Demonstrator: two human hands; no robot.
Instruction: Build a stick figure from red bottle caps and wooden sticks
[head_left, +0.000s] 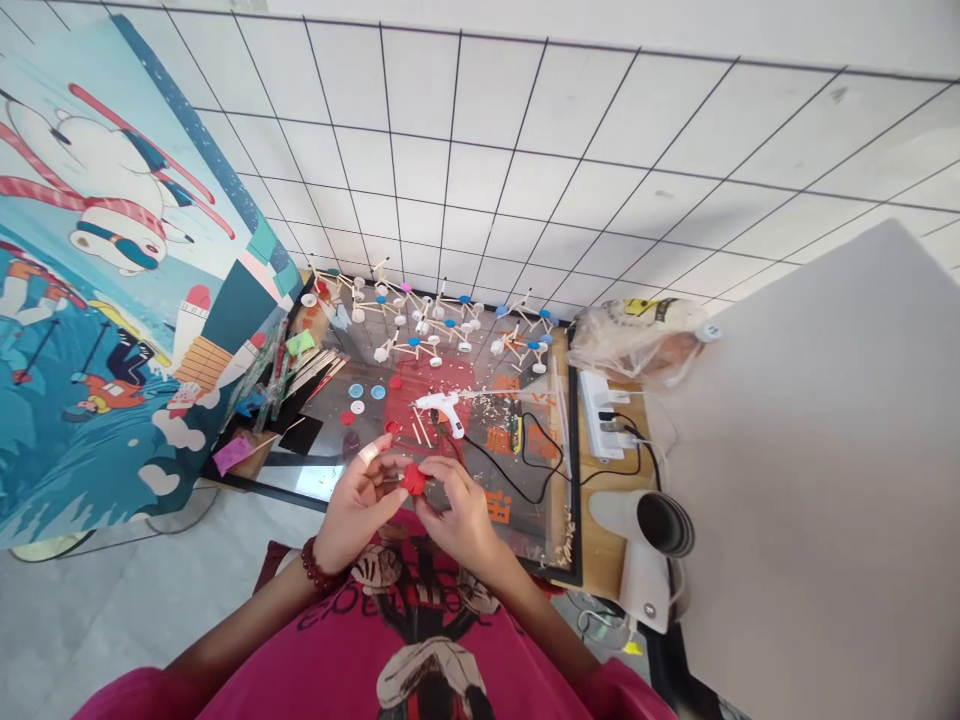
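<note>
Close in front of my body, both hands meet around a small red bottle cap (pixel 413 480). My left hand (pixel 364 500) pinches its left side, with a white bandage on one finger. From the other side, the thumb and fingertips of my right hand (pixel 459 508) grip the same cap, hiding part of it. Just beyond lies a white hot glue gun (pixel 444 405), its nozzle pointing left, beside short wooden sticks (pixel 422 428). Another red cap (pixel 392 428) rests near my left fingertips. Blue caps (pixel 356 391) and a white cap (pixel 358 407) lie farther left.
Several stick-and-cap models (pixel 450 325) stand along the table's back edge. Wooden sticks (pixel 319 370) lie at left. The glue gun's black cable (pixel 525 495) runs right toward a white power strip (pixel 600 415). A plastic bag (pixel 634 340) and a white panel (pixel 817 450) are at right.
</note>
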